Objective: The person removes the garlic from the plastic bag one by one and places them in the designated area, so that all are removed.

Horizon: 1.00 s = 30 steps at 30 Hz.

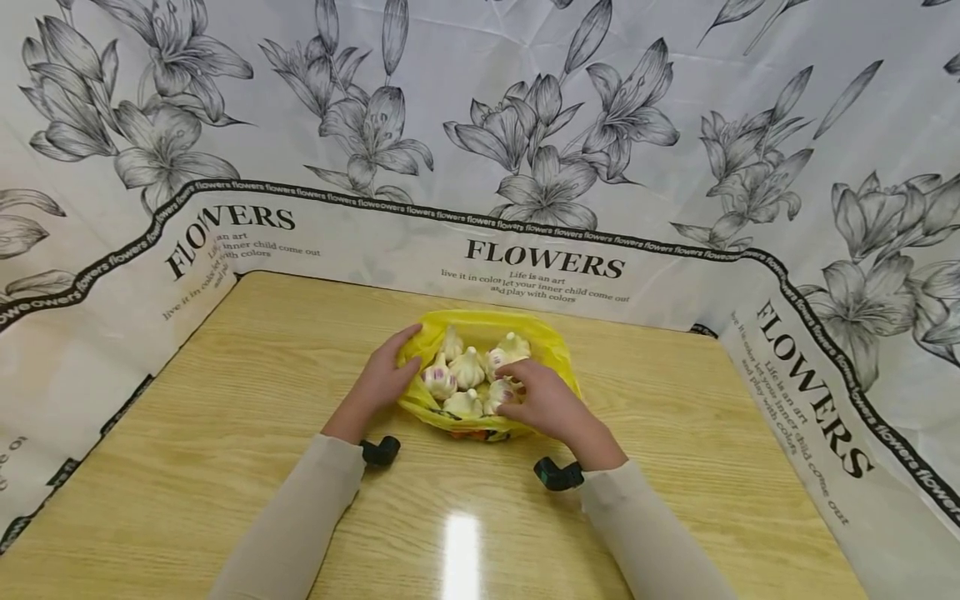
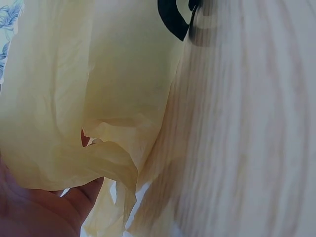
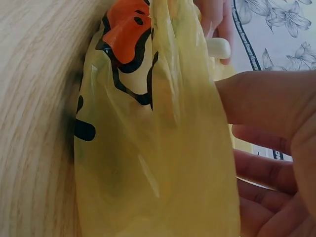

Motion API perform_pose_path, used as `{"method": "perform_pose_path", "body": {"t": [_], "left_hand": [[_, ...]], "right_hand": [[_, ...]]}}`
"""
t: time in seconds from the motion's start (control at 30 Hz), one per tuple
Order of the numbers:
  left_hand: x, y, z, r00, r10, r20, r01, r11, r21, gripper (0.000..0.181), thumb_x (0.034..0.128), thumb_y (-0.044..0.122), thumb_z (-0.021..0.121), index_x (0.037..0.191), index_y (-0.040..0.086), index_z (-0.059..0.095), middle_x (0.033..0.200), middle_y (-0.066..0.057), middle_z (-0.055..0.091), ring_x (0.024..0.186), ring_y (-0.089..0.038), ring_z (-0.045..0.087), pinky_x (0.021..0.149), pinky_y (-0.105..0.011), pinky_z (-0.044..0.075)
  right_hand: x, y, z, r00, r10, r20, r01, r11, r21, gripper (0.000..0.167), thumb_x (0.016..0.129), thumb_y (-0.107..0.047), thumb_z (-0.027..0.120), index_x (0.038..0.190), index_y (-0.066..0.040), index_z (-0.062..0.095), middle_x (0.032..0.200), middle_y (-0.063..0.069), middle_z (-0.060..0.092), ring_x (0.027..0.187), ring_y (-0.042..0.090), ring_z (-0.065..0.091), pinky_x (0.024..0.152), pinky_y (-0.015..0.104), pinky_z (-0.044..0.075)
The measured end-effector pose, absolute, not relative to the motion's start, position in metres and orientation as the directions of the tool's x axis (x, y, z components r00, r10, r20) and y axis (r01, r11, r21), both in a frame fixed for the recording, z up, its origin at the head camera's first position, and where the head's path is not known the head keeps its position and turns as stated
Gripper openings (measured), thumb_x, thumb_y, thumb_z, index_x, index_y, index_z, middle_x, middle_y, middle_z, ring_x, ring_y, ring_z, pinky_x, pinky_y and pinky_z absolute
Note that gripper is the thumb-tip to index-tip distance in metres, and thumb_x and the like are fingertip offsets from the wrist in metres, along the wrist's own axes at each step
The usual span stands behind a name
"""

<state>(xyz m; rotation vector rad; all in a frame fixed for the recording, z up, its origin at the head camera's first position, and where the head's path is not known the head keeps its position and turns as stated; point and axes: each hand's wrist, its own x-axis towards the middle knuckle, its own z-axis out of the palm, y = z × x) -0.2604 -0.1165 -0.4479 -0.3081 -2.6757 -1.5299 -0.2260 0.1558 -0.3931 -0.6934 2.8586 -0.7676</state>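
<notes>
White cloth (image 1: 375, 242) beyond yellow bag (image 1: 551, 337): large "FLOWERS"; small lines under it, "Life is an art", "live it in color let your inner child come out", "and play with colors". Same heading repeats on cloth left and right of bag; small lines there too, left set partly lost in a fold. Black band (image 1: 487, 222) above headings, behind bag: "flowers" in white, over and over.

left hand (image 2: 42, 212) lower left, against yellow bag (image 2: 118, 64) | wooden table (image 2: 247, 123) at right | flowered cloth (image 2: 7, 29) upper left edge
</notes>
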Motion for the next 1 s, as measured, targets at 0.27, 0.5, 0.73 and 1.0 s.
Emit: {"method": "perform_pose_path", "body": {"t": [0.27, 0.5, 0.73, 1.0], "left_hand": [[-0.261, -0.115, -0.449, -0.979, 0.153, 0.134, 0.193, 0.490, 0.850, 0.056, 0.0980, 0.021, 0.049, 0.152, 0.020, 0.034, 0.157, -0.008, 0.033, 0.146, -0.031, 0.028, 0.118, -0.050, 0.025], [-0.261, -0.115, -0.449, -0.979, 0.154, 0.137, 0.196, 0.491, 0.849, 0.056, 0.0978, 0.021, 0.049, 0.152, 0.019, 0.034, 0.157, -0.008, 0.033, 0.146, -0.031, 0.028, 0.117, -0.050, 0.026], [-0.261, -0.115, -0.449, -0.978, 0.157, 0.137, 0.197, 0.492, 0.848, 0.056, 0.0978, 0.020, 0.050, 0.151, 0.020, 0.034, 0.157, -0.008, 0.033, 0.146, -0.031, 0.028, 0.117, -0.050, 0.026], [-0.262, -0.114, -0.450, -0.977, 0.156, 0.146, 0.205, 0.487, 0.849, 0.056, 0.0973, 0.020, 0.050, 0.151, 0.020, 0.035, 0.156, -0.008, 0.034, 0.145, -0.030, 0.029, 0.117, -0.050, 0.026]], "right_hand": [[-0.226, 0.152, -0.400, -0.884, -0.465, 0.054, -0.444, 0.796, -0.412, 0.054, 0.079, -0.025, 0.077, 0.127, -0.008, 0.061, 0.123, 0.009, 0.062, 0.094, 0.020, 0.062, 0.083, 0.038, 0.052], [-0.225, 0.152, -0.404, -0.884, -0.462, 0.074, -0.455, 0.810, -0.371, 0.056, 0.078, -0.027, 0.078, 0.127, -0.006, 0.061, 0.124, 0.011, 0.062, 0.104, 0.026, 0.062, 0.090, 0.043, 0.051], [-0.223, 0.151, -0.411, -0.891, -0.449, 0.065, -0.441, 0.824, -0.355, 0.061, 0.079, -0.030, 0.078, 0.132, -0.008, 0.058, 0.129, 0.011, 0.059, 0.110, 0.027, 0.060, 0.095, 0.045, 0.049], [-0.222, 0.150, -0.419, -0.881, -0.466, 0.082, -0.466, 0.823, -0.326, 0.068, 0.078, -0.032, 0.079, 0.138, -0.010, 0.053, 0.131, 0.010, 0.056, 0.113, 0.026, 0.059, 0.097, 0.044, 0.049]]}}
